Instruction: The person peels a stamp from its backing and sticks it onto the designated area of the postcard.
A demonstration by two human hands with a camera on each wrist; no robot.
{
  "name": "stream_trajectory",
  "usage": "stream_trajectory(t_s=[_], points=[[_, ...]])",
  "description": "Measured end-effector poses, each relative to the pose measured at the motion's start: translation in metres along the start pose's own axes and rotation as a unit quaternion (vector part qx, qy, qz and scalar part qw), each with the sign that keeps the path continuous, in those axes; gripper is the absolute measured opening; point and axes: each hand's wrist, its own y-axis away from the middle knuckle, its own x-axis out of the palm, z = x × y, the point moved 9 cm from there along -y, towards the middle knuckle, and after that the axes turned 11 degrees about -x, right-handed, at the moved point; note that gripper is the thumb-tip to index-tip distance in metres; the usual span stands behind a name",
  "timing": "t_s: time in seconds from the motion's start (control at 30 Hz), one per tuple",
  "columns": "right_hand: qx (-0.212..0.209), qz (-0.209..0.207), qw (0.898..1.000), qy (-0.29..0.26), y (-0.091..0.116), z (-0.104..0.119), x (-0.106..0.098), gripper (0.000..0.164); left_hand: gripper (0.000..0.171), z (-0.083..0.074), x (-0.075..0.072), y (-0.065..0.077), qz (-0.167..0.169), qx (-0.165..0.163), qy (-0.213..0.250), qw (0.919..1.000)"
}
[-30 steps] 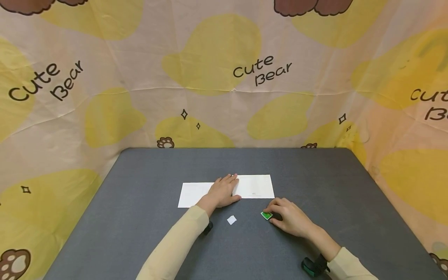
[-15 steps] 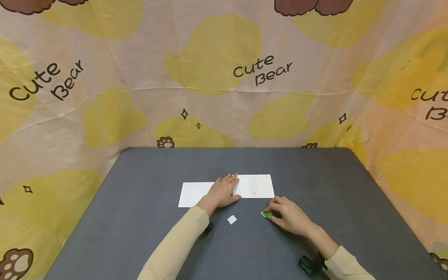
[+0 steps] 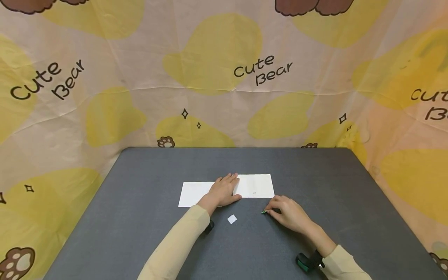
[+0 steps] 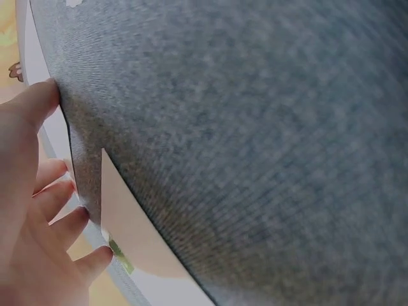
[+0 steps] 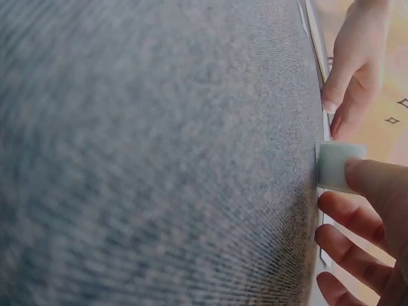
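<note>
My left hand (image 3: pixel 224 192) lies with straight fingers across the inner ends of two white sheets, hiding where they meet. The left sheet (image 3: pixel 196 193) sits slightly nearer to me than the right sheet (image 3: pixel 254 186). In the left wrist view a small green patch (image 4: pixel 120 255) shows on a white sheet (image 4: pixel 143 242) by my fingertip. My right hand (image 3: pixel 288 213) pinches a small green-and-white square (image 3: pixel 264 212) between thumb and fingers, just below the right sheet's near corner. The right wrist view shows the square's pale back (image 5: pixel 335 164), with the thumb on it.
A small white square (image 3: pixel 232 219) lies on the grey table (image 3: pixel 157 167), between both hands and nearer to me. Black bands circle both wrists. Behind the table's far edge hangs a yellow and cream patterned cloth (image 3: pixel 210 58).
The green-and-white square in my right hand has tilted until it shows nearly edge-on. My right hand has shifted slightly up and left. The left hand stays on the sheets.
</note>
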Motion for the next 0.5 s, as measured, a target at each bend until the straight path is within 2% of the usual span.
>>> stream_trajectory(t_s=[0.2, 0.37, 0.5], points=[[0.008, -0.037, 0.999, 0.02, 0.0, 0.0, -0.005, 0.008, 0.066, -0.005, -0.01, 0.002, -0.036, 0.02, 0.012, 0.9991], [0.042, -0.054, 0.998, -0.004, 0.0, -0.003, -0.008, 0.011, 0.061, -0.013, -0.021, 0.007, -0.069, 0.04, 0.016, 0.9967], [0.046, -0.067, 0.997, -0.014, 0.0, -0.002, -0.009, 0.015, 0.058, -0.02, -0.031, 0.014, -0.091, 0.061, 0.036, 0.9934]])
